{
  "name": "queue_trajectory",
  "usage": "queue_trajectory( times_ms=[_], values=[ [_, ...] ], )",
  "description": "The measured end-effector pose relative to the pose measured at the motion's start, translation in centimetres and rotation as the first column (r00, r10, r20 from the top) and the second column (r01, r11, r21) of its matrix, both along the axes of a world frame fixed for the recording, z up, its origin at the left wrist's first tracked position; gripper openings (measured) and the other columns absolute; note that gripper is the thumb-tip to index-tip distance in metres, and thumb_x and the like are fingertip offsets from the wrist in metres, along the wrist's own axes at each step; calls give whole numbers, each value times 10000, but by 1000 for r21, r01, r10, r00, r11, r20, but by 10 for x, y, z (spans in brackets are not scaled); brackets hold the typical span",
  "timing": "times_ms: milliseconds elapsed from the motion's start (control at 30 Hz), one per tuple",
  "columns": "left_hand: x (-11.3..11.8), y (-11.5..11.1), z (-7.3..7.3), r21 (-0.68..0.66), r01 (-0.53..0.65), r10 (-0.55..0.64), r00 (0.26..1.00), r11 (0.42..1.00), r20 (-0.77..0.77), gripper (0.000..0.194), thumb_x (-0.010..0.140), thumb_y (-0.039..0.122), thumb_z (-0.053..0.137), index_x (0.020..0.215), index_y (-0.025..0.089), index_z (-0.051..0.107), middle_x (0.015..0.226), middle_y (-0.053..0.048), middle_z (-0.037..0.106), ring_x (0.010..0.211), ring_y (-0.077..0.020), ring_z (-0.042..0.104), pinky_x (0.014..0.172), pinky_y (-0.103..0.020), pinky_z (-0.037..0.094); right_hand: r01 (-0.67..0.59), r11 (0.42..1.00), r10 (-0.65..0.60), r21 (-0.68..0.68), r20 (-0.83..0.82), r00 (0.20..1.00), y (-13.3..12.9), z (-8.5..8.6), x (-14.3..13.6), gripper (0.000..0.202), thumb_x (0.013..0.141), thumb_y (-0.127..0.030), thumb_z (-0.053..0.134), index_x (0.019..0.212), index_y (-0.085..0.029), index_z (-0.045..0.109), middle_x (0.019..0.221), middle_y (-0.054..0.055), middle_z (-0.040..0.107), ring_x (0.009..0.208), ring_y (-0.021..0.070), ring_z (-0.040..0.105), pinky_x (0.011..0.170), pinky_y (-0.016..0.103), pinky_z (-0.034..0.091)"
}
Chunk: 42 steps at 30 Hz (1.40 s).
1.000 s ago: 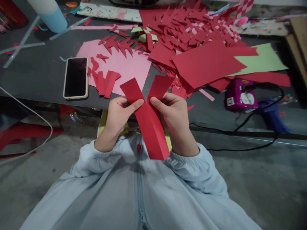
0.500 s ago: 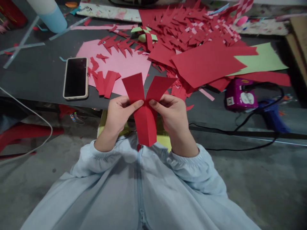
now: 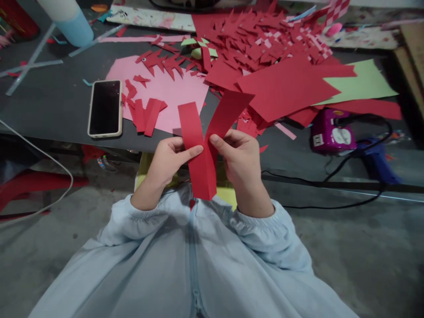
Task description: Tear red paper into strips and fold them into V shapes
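Observation:
A strip of red paper (image 3: 202,176) with a lengthwise crease is split from its far end into two spread arms, forming a Y. My left hand (image 3: 168,161) pinches the left arm, thumb on top near the bottom of the split. On the other arm, my right hand (image 3: 240,152) has its thumb just beside the split, fingers hidden behind the paper. The lower part stays in one piece above my jacket front. Beyond my hands, short folded red paper pieces (image 3: 150,115) and a spiky red cutout (image 3: 160,62) rest on a pink sheet (image 3: 179,97).
A phone (image 3: 105,108) lies left of the pink sheet. Red scraps (image 3: 258,39) are heaped at the back, with larger red sheets (image 3: 288,86) before them. A purple box (image 3: 333,132), a blue glue gun (image 3: 377,161) and a black cord lie at the right edge.
The split in the red paper has grown longer toward me. Its right arm reaches farther up and right, and my left hand has shifted slightly right.

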<state>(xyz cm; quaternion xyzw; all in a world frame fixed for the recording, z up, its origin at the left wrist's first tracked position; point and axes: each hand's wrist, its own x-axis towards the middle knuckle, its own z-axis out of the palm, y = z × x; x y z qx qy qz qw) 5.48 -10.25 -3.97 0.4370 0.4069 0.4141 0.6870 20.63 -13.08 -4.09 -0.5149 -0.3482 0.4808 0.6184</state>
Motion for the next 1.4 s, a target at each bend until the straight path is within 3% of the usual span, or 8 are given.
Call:
queue_trajectory(
  times_ms=[133,400,633,800,1100,1167,1300,1400],
  values=[
    [-1,0,2,30,-66,67,997,997,-39,328,584,408,896,778,176,767,829,-33,780,770,-180,708,747,-307,579,-90,995,89,-45,-39,995,-2,-4,2,252,604,-425,883,683,-239,733,712,-23,734,649,132,660,650,278,562],
    [3,-1,1,88,-210,212,977,974,-10,255,613,359,882,752,184,760,806,-5,772,745,-149,685,754,-285,566,44,999,-44,-12,7,999,-5,-5,-3,224,648,-427,854,692,-245,730,691,-35,724,606,119,620,585,258,531],
    [-4,1,-2,10,21,-21,1000,1000,-11,344,571,376,909,811,170,774,878,-53,787,804,-192,719,782,-310,578,53,999,-53,10,-8,999,-2,-2,-1,245,594,-435,878,659,-251,730,677,-36,723,620,124,634,598,261,546],
    [-4,3,0,50,-59,61,997,997,-39,315,572,377,906,761,170,761,816,-33,774,755,-171,697,740,-294,573,-106,992,103,-61,-50,993,-6,-5,2,262,583,-424,889,666,-239,723,688,-30,731,641,135,659,635,280,573],
    [1,2,1,114,-222,221,975,968,29,231,631,349,879,753,194,761,774,15,754,711,-116,657,726,-240,530,32,998,-35,-62,-54,998,-8,-9,-5,273,603,-462,874,690,-251,724,721,-32,733,642,135,650,647,284,568],
    [-1,2,2,85,-168,165,986,982,34,286,613,387,890,777,191,762,793,-3,762,751,-136,682,757,-257,544,59,996,-62,-68,-38,997,-7,-11,-6,299,589,-481,875,673,-246,709,699,-34,721,624,132,637,638,284,564],
    [-5,3,3,1,59,-59,998,998,2,401,559,440,912,822,170,773,807,-46,774,774,-184,718,777,-306,567,64,998,-64,-27,-18,998,-4,-14,-5,304,590,-479,875,668,-244,699,688,-37,712,624,129,629,648,289,561],
    [-7,4,1,-20,102,-102,995,995,3,395,548,402,922,836,169,782,860,-56,787,768,-178,720,786,-303,572,60,998,-60,1,-35,998,-3,-14,-4,248,612,-433,876,689,-254,722,721,-38,729,657,126,646,677,280,564]
  ],
)
